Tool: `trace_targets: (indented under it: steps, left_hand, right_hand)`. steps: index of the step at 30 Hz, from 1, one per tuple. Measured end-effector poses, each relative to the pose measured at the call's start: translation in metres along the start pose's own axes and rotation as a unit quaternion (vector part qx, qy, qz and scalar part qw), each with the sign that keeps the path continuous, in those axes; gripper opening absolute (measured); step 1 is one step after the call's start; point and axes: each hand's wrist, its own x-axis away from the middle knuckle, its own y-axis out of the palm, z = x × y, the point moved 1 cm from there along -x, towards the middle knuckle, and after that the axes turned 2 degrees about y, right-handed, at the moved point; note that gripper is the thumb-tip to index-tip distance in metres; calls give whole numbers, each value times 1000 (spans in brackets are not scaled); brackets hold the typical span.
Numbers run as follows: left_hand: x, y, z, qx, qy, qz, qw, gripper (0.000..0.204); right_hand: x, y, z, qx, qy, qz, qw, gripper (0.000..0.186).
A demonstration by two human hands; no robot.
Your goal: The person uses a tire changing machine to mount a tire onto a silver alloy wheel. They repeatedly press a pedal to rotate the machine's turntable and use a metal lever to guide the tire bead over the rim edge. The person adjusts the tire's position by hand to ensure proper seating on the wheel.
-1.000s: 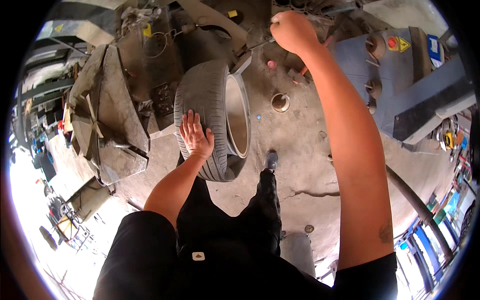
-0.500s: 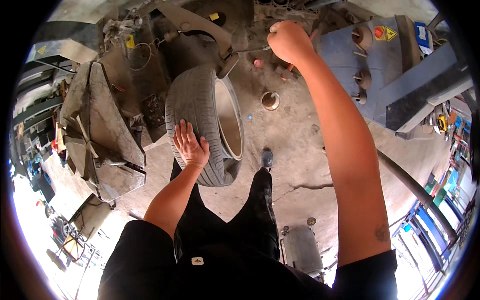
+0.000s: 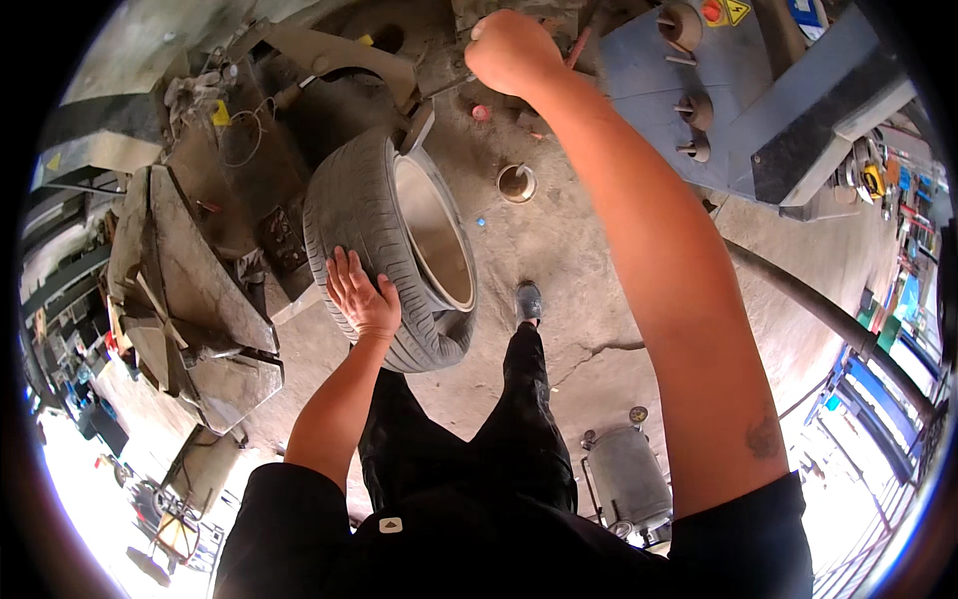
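Note:
A worn black tyre on a pale metal rim stands upright and tilted on the floor in front of me, beside a tyre changer. My left hand lies with fingers spread on the tread, at its near side. Above the tyre reaches a curved bead breaker arm; its blade is at the tyre's far side, by the rim's edge. Up at the top, my right hand is closed round the end of the arm's thin handle. The grip itself is hidden by the fingers.
To the left is the machine's metal clamping table. An open can with a stick in it and a red round object are on the floor. The grey machine cabinet stands far right. Near my right leg is a metal tank.
My right hand has moved left with the handle, and the blade has shifted slightly left. The tyre leans a bit more. The left hand stays on the tread. The whole view has shifted.

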Motion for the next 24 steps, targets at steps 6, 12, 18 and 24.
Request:
trace_targets:
  steps: [6,12,18,24]
  left_hand:
    - [1,2,1,1,16,23,1000,61]
    - [3,4,3,0,22,30,999,61]
    - [7,9,13,-16,11,42,999,63]
    - [10,18,22,-28,-25,24,999,64]
  right_hand:
    - [-1,0,2,-6,29,-12,999,24]
    - [22,6,-21,-72,9,17,997,29]
    - [50,14,-53,-75,-13,-17,997,36]
    - [104,41,-39,-203,-69,25,976,61]
